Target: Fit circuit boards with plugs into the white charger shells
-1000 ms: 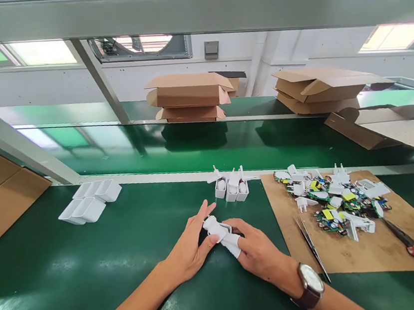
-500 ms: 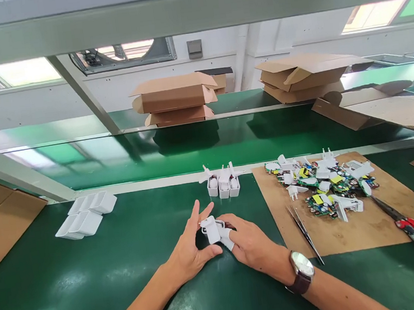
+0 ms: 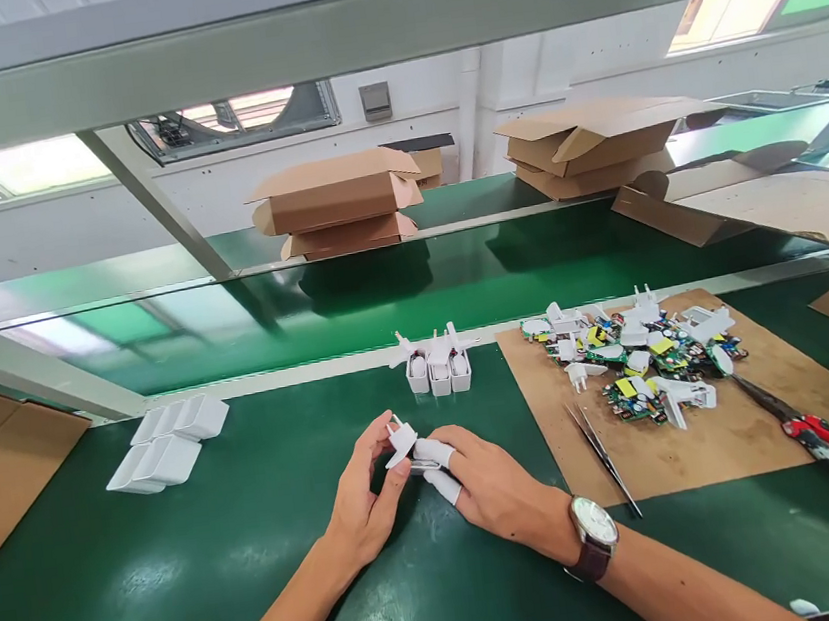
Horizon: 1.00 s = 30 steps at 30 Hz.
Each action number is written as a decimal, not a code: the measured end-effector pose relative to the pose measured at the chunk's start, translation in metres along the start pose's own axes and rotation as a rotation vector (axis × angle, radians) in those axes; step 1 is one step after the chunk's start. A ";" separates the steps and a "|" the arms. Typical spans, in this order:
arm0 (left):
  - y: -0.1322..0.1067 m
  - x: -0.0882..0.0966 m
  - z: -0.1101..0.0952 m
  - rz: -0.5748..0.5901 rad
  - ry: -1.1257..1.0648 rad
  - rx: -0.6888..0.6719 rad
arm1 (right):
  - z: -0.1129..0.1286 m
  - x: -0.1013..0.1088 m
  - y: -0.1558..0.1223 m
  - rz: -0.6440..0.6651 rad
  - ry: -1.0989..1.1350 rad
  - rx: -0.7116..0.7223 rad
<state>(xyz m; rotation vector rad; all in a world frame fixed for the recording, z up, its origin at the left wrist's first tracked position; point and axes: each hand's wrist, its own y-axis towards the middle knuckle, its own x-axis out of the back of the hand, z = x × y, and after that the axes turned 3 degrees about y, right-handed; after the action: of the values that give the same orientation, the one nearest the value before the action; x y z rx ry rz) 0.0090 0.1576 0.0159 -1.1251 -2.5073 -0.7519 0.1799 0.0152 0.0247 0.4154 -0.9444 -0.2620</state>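
Between my hands is a white plug piece, its two pins pointing up and away from me. My left hand is closed on it, thumb in front and fingers behind. My right hand has white covers on two fingertips and wears a watch. Those covered fingers pinch the right end of the same white piece, where a thin grey-white edge shows; the rest is hidden by the fingers. Just beyond my hands stand three small white housings side by side, with white plug parts lying across their tops.
At right, brown cardboard carries a heap of circuit boards and white plug parts, tweezers and red-handled pliers. Several white open housings stand at left. Cartons sit on the shelf behind.
The white piece has been turned: a flat square face showed before, and now the pins show. My left fingers, spread before, have closed round it. The camera view has shifted and tilted slightly.
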 end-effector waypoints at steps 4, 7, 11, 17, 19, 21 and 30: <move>0.000 0.000 -0.004 -0.026 -0.002 -0.030 | 0.001 0.002 0.004 0.001 0.027 0.015; 0.001 0.000 -0.006 -0.031 0.016 -0.042 | 0.000 0.000 0.003 -0.086 0.126 0.007; 0.002 0.001 -0.005 -0.034 0.048 -0.058 | -0.006 -0.004 -0.004 -0.068 0.057 0.043; 0.003 0.003 -0.007 0.070 0.061 -0.078 | -0.006 0.002 -0.008 -0.099 0.012 0.109; 0.002 0.003 -0.009 0.106 0.065 -0.096 | -0.004 0.005 -0.008 -0.112 0.003 0.091; 0.000 0.001 -0.011 0.134 0.074 -0.102 | -0.004 0.006 -0.009 -0.077 -0.022 0.067; -0.002 -0.001 -0.006 0.157 0.048 -0.062 | -0.005 0.002 -0.008 -0.060 0.005 0.065</move>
<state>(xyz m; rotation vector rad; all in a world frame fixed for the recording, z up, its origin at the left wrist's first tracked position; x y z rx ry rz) 0.0089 0.1524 0.0195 -1.2918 -2.3382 -0.8082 0.1849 0.0088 0.0200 0.5044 -0.9388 -0.2850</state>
